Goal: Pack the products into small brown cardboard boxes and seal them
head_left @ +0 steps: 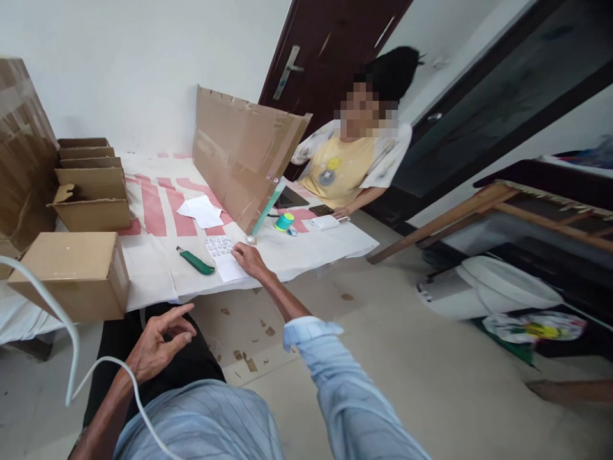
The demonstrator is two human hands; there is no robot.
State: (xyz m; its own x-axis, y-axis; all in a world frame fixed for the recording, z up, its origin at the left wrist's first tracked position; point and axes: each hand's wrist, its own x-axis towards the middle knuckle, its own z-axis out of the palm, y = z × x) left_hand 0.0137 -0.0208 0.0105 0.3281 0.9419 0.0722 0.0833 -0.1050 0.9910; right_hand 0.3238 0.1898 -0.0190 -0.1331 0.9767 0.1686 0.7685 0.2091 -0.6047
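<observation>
My right hand (249,259) reaches over the table's front edge to the right side of a white sheet of paper (230,269). Its fingers are pinched together, and whatever they hold is too small to make out. Rows of small outlined shapes (218,245) cover the upper part of that sheet; I cannot tell whether they are drawn or lie on it. A green utility knife (195,260) lies just left of the paper. Above my lap hangs my left hand (163,338), holding nothing, its fingers apart and the index finger stretched out.
A cardboard panel (246,153) stands upright on the table (158,268). Beyond it sits another person (345,160), near a phone (320,209) and a turquoise-yellow round container (284,222). Cardboard boxes (71,255) stand at left. A white cable (71,345) crosses near my left arm.
</observation>
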